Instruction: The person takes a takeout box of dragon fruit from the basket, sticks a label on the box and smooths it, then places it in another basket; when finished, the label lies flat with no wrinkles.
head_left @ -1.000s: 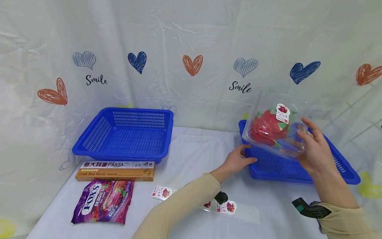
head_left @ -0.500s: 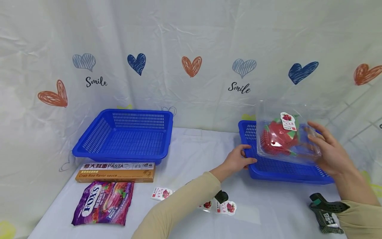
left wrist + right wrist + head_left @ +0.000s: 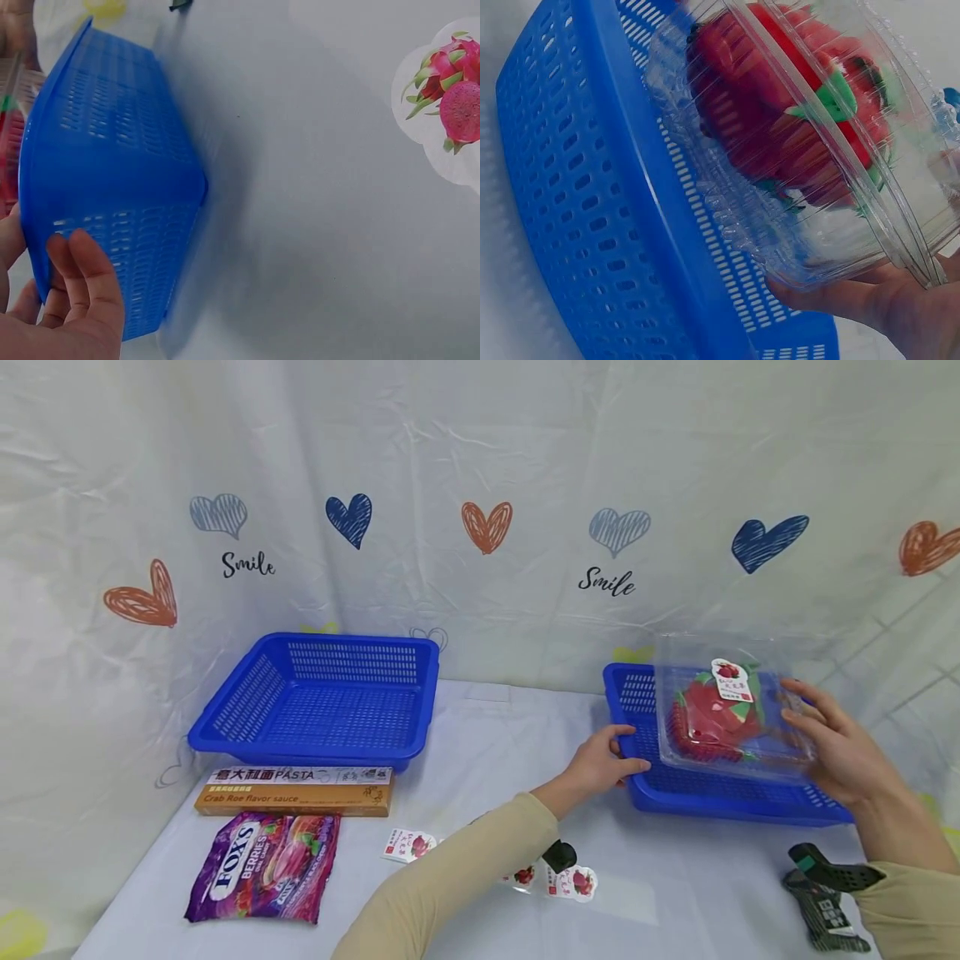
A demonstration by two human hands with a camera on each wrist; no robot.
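My right hand (image 3: 843, 747) grips the right end of a clear plastic clamshell box (image 3: 686, 652). Inside the box lies a red dragon fruit (image 3: 708, 722) with green tips, and a dragon fruit sticker (image 3: 731, 680) is on the lid. The box is over the right blue basket (image 3: 727, 802), overlapping its inside in the head view; the right wrist view shows it beside the basket's rim (image 3: 641, 172). My left hand (image 3: 600, 762) pinches that basket's left rim between thumb and fingers, as the left wrist view also shows with the fingers (image 3: 94, 274) outside the wall.
A second blue basket (image 3: 315, 739) stands at the left. In front of it lie a pasta box (image 3: 292, 792) and a purple candy bag (image 3: 262, 868). Dragon fruit stickers (image 3: 573, 883) lie near the left forearm. A dark green packet (image 3: 825, 914) sits by the right sleeve.
My right hand has lowered the clamshell box toward the right basket, shifting it rightward and levelling it. The dark packet by the right sleeve has come into fuller view. The left hand keeps its place.
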